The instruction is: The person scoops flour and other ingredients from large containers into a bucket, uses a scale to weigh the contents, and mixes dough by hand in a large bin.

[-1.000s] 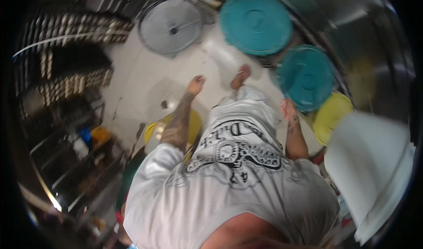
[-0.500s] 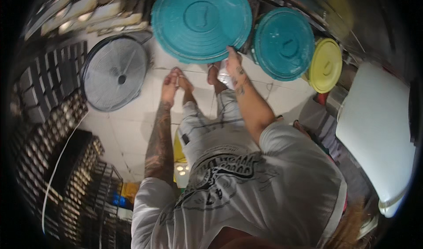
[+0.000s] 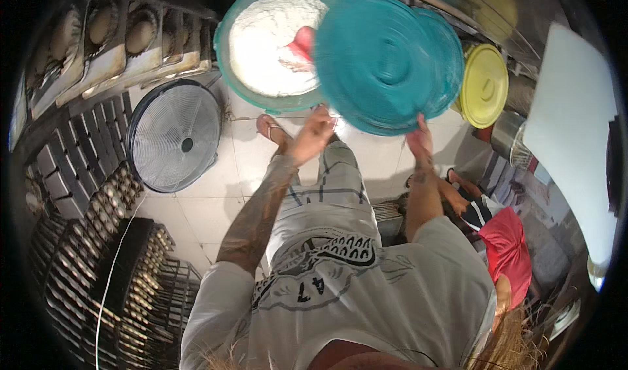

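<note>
A large round teal lid (image 3: 386, 62), smeared by motion, is tilted over a second teal tub whose own lid (image 3: 448, 56) shows behind it. My right hand (image 3: 420, 138) grips the near rim of the large lid. The uncovered green tub (image 3: 226, 75) is filled with white powder that looks like flour (image 3: 261, 46). A red scoop-like thing (image 3: 302, 43) rests in the powder, partly hidden by the lid. Close to the tub's near edge and the lid's left rim, my left hand (image 3: 313, 136) has curled fingers. Whether it holds anything is hidden.
A round floor fan (image 3: 173, 138) stands on the left, near racks of trays (image 3: 124, 46) and stacked dark moulds (image 3: 111, 252). To the right are a yellow-lidded tub (image 3: 485, 85) and a white panel (image 3: 572, 128). Another person in a red top (image 3: 509, 255) is at my right.
The large lid has come off the near tub and moved right, showing the powder and red thing. Both hands have shifted right. The other person's red top is now in view.
</note>
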A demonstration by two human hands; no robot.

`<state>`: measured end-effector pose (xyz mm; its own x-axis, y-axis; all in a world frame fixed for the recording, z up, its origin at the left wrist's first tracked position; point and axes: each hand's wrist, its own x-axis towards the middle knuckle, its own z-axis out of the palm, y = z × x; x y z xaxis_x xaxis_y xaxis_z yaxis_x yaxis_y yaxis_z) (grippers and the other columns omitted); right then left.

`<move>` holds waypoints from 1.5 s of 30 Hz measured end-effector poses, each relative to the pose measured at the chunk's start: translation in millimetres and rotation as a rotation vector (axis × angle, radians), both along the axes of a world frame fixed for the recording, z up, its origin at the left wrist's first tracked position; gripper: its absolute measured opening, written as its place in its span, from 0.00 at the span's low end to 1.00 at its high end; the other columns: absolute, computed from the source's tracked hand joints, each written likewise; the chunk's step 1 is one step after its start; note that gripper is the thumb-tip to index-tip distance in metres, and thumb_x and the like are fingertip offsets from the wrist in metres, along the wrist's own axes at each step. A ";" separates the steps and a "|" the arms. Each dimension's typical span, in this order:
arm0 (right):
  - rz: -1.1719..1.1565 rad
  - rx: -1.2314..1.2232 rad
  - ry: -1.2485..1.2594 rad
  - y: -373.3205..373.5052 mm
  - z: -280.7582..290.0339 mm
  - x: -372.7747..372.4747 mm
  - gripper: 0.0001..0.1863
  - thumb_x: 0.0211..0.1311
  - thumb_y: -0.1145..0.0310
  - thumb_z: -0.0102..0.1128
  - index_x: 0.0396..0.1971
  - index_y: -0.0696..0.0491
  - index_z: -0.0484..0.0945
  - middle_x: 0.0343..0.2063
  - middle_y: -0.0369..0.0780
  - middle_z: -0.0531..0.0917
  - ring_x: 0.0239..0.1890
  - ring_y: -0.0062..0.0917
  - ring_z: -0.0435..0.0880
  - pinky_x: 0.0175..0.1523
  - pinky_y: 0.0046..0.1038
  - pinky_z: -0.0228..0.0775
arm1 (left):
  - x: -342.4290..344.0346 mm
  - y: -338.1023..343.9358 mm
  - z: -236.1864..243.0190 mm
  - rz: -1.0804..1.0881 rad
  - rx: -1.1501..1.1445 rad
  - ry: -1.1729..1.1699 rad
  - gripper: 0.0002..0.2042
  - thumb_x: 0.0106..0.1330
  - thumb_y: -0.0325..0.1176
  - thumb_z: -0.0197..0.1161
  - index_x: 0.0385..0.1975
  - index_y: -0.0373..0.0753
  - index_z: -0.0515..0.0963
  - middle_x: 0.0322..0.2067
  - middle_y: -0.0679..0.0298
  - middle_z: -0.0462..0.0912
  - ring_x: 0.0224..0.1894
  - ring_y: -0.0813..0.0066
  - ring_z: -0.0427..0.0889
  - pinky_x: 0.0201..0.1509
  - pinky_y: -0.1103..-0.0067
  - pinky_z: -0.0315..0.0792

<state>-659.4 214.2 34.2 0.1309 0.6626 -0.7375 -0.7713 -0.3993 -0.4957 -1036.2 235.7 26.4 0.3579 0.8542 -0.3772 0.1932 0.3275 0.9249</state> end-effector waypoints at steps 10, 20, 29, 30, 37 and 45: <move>0.430 0.216 -0.980 82.4 -39.5 -111.1 0.29 0.64 0.59 0.63 0.58 0.63 0.70 0.53 0.50 0.77 0.57 0.38 0.75 0.63 0.35 0.65 | -101.5 -44.1 -44.4 0.305 -0.319 0.272 0.22 0.72 0.41 0.58 0.61 0.37 0.69 0.56 0.59 0.75 0.56 0.71 0.74 0.53 0.76 0.73; 1.358 0.096 -1.081 259.2 -101.9 -306.1 0.37 0.62 0.38 0.49 0.42 0.63 0.81 0.44 0.55 0.82 0.51 0.44 0.81 0.59 0.37 0.69 | -210.2 -273.8 38.6 1.006 -0.854 0.341 0.20 0.72 0.47 0.56 0.59 0.45 0.70 0.51 0.69 0.77 0.52 0.75 0.73 0.50 0.69 0.70; 1.356 0.174 -1.305 290.8 -87.1 -329.8 0.24 0.50 0.48 0.59 0.28 0.58 0.80 0.27 0.50 0.84 0.34 0.41 0.84 0.44 0.37 0.73 | -167.6 -378.0 59.9 1.010 -0.813 0.258 0.17 0.72 0.42 0.59 0.54 0.40 0.73 0.43 0.72 0.75 0.44 0.82 0.73 0.48 0.79 0.70; 1.428 0.234 -1.295 292.1 -82.6 -331.5 0.23 0.49 0.47 0.59 0.29 0.56 0.81 0.29 0.49 0.84 0.35 0.41 0.84 0.44 0.36 0.73 | -161.8 -372.3 62.9 1.082 -0.814 0.188 0.16 0.72 0.40 0.59 0.54 0.39 0.73 0.43 0.72 0.75 0.43 0.82 0.73 0.47 0.80 0.70; 1.398 0.237 -1.199 289.0 -88.0 -312.3 0.22 0.53 0.49 0.58 0.33 0.55 0.81 0.33 0.47 0.84 0.40 0.37 0.83 0.47 0.36 0.71 | -173.5 -313.0 86.5 1.005 -0.789 0.191 0.16 0.73 0.38 0.59 0.54 0.39 0.71 0.43 0.71 0.74 0.42 0.84 0.71 0.44 0.85 0.69; 0.993 0.293 -0.386 188.6 -117.4 -231.3 0.20 0.68 0.60 0.59 0.52 0.58 0.79 0.48 0.38 0.82 0.52 0.24 0.77 0.58 0.26 0.65 | -222.7 -270.8 103.4 0.960 -0.694 0.308 0.17 0.72 0.39 0.59 0.57 0.41 0.72 0.40 0.73 0.77 0.36 0.87 0.71 0.36 0.87 0.65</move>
